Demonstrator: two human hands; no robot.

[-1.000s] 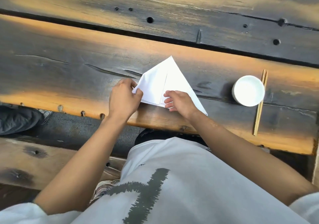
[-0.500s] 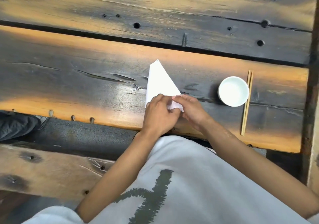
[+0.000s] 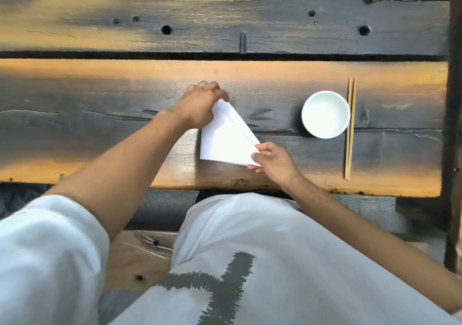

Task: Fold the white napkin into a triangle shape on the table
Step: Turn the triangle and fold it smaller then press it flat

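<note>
Left hand [image 3: 200,105] pinches one napkin [image 3: 222,139] at its far tip; right hand [image 3: 271,160] pinches its near corner. One bowl [image 3: 325,114], two chopsticks [image 3: 350,128], near my table's [image 3: 100,94] right edge.

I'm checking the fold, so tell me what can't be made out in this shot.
Head view only:
- Top corner of the napkin: covered by the left hand.
- Near right corner: under the right hand, which pinches it.
- Number of layers: overexposed white, only one edge line shows.
- Inside of the bowl: washed out.
- Table: cut off at the frame edges.
</note>
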